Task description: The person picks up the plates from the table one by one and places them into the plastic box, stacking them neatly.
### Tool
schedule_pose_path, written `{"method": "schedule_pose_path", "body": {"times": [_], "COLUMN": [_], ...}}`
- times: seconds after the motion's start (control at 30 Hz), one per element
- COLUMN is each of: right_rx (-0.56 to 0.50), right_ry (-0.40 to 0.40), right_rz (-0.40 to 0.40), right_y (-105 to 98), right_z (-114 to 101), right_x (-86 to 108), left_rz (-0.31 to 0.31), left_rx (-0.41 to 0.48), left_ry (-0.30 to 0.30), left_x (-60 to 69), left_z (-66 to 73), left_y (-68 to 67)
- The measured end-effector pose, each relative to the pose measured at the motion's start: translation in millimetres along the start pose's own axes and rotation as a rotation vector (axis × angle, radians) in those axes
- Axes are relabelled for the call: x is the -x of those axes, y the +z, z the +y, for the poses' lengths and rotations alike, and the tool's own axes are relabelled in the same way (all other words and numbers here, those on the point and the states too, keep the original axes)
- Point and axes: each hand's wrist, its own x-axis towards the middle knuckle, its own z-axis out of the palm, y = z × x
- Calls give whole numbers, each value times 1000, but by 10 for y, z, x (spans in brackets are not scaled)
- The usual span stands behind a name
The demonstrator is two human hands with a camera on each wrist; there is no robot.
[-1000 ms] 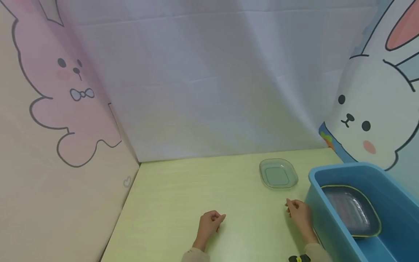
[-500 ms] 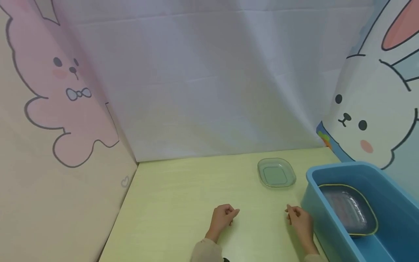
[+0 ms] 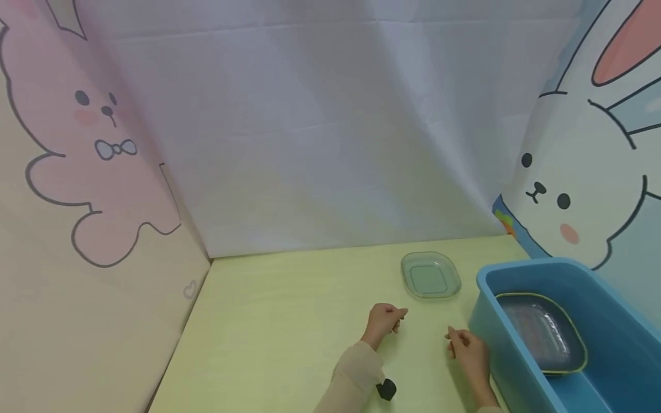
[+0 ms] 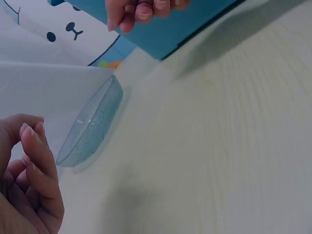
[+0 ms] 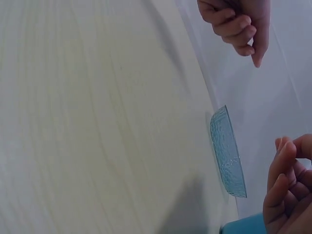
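Observation:
A clear, greenish glass dish (image 3: pixel 431 275) with rounded corners lies upright on the pale yellow table (image 3: pixel 268 321), toward the back right. My left hand (image 3: pixel 382 322) hovers in front of it, slightly to its left and apart from it. In the left wrist view that hand (image 4: pixel 31 180) has loosely bent fingers, thumb near the index fingertip, and holds nothing. Beside the blue bin (image 3: pixel 498 327) is my right hand (image 3: pixel 469 353), nearer me than the dish. The right wrist view shows its fingers (image 5: pixel 280 168) loosely bent too, with nothing between them.
Inside the bin sits a dark-looking see-through dish (image 3: pixel 542 332) with a yellow rim, perhaps a stack. A white curtain (image 3: pixel 335 143) closes off the table's back. Walls with a pink rabbit (image 3: pixel 113 201) and a white rabbit (image 3: pixel 588 178) stand left and right.
My left hand has moved right and forward, closer to the dish. The right hand stays beside the bin, nearly still. The whole head view has shifted slightly.

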Motion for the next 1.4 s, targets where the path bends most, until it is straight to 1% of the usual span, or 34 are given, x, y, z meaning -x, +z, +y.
{"method": "schedule_pose_path", "body": {"times": [0.07,0.13,0.23,0.33,0.43,0.5,0.6,0.7,0.83,0.97,1.1,1.17,1.33,1.4], "right_rx": [-5,-10,-10,4,15,12,13,23,24,-1,-17,-18,-7,-3], "right_ry": [4,18,39,54,55,60,67,83,118,162,188,197,189,179], "right_rz": [0,-3,-4,-19,-27,-35,-58,-90,-119,-123,-117,-112,-100,-107], "right_y": [1,-6,-26,-48,-51,-48,-57,-93,-146,-147,-98,-69,-41,-47], "right_z": [15,36,64,81,87,91,104,141,211,261,278,279,294,311], "right_x": [-5,-2,26,68,92,97,94,99,132,177,211,228,254,253], "left_rz": [31,48,49,49,68,81,99,112,116,110,122,126,114,113], "left_rx": [-3,-2,6,-25,-76,-102,-126,-152,-153,-108,-113,-125,-99,-91], "left_ry": [-22,-38,-71,-101,-103,-88,-59,-49,-86,-143,-152,-138,-142,-148], "left_x": [-78,-149,-231,-290,-336,-365,-396,-403,-383,-379,-424,-452,-513,-533], "left_z": [40,71,96,107,128,149,185,231,291,317,294,282,242,217], "left_y": [73,152,256,335,381,408,455,516,592,645,674,678,712,734]}}
